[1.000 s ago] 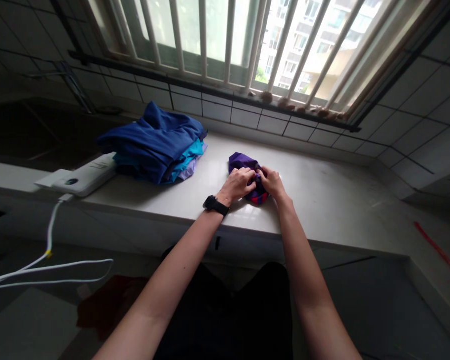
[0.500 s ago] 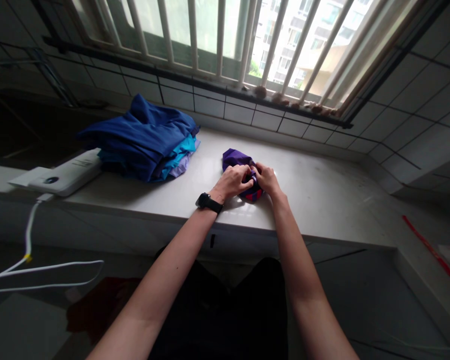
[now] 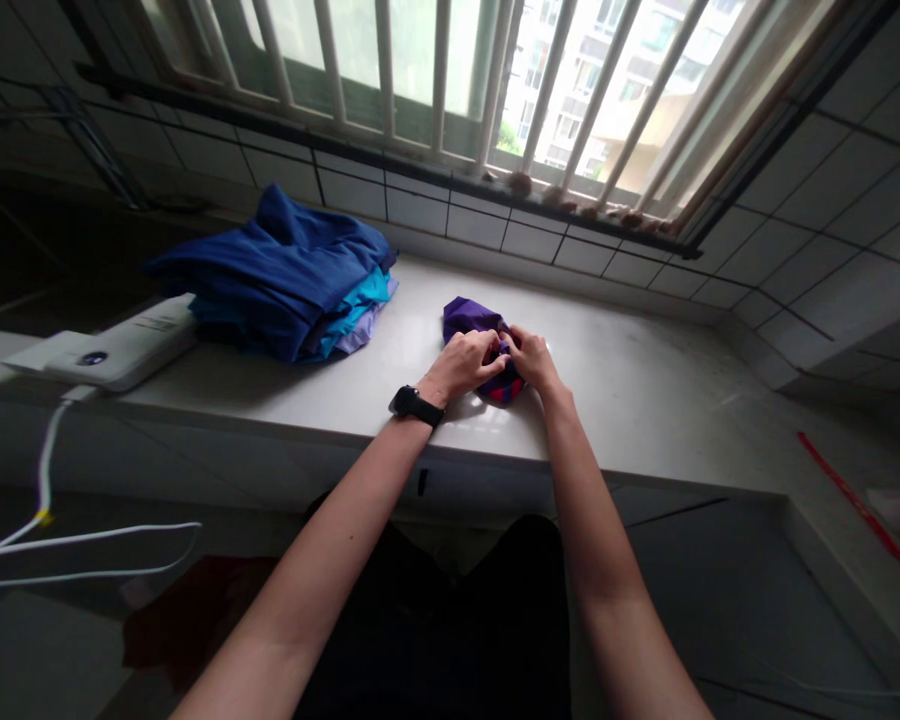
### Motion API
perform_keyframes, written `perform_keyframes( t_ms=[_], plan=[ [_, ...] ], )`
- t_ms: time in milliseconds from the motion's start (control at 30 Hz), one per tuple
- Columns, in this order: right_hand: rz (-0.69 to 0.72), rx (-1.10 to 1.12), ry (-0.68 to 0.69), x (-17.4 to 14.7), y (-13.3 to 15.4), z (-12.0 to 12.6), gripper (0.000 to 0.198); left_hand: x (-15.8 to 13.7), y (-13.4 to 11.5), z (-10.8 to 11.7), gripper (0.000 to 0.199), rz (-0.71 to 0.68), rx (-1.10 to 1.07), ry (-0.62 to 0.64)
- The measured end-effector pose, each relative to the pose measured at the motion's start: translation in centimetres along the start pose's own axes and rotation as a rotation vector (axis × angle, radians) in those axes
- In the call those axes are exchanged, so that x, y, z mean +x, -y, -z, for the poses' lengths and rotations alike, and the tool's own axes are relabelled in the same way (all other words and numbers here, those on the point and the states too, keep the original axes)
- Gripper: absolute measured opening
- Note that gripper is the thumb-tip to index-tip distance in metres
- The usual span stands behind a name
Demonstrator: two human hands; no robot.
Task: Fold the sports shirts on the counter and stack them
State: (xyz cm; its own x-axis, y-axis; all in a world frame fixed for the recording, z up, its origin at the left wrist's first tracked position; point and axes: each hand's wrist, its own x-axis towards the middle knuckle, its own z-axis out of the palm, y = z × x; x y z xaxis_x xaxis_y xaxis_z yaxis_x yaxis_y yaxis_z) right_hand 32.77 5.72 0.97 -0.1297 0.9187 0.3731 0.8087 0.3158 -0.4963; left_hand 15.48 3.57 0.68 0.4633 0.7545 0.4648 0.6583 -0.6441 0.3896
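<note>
A small bundle of purple cloth (image 3: 466, 315) with a red patterned part at its near side lies on the pale counter (image 3: 637, 390). My left hand (image 3: 466, 362), with a black watch on the wrist, has its fingers bent and pinched on the middle of the bundle. From the other side my right hand (image 3: 531, 356) grips the same cloth, its thumb and fingertips close to those of the left. The fingers partly cover the spot between them, so the fine detail there cannot be made out.
To the left sits a pile of folded blue, turquoise and lilac cloth (image 3: 277, 275). Beside it a white power bank (image 3: 131, 340) with a white cable (image 3: 49, 450) overhangs the counter's edge. A barred window (image 3: 442, 90) is behind; a red strip (image 3: 855, 497) lies far right.
Both hands stay on the purple cloth, with only a slight shift of the fingers. The whole view has moved very slightly.
</note>
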Motion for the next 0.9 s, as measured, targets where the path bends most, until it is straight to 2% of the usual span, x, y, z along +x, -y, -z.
perform_keyframes(
  t_ms=[900],
  plan=[
    [0.017, 0.001, -0.007, -0.03, -0.01, 0.00, 0.025, 0.02, -0.42, 0.07, 0.029, 0.027, 0.052, 0.027]
  ],
)
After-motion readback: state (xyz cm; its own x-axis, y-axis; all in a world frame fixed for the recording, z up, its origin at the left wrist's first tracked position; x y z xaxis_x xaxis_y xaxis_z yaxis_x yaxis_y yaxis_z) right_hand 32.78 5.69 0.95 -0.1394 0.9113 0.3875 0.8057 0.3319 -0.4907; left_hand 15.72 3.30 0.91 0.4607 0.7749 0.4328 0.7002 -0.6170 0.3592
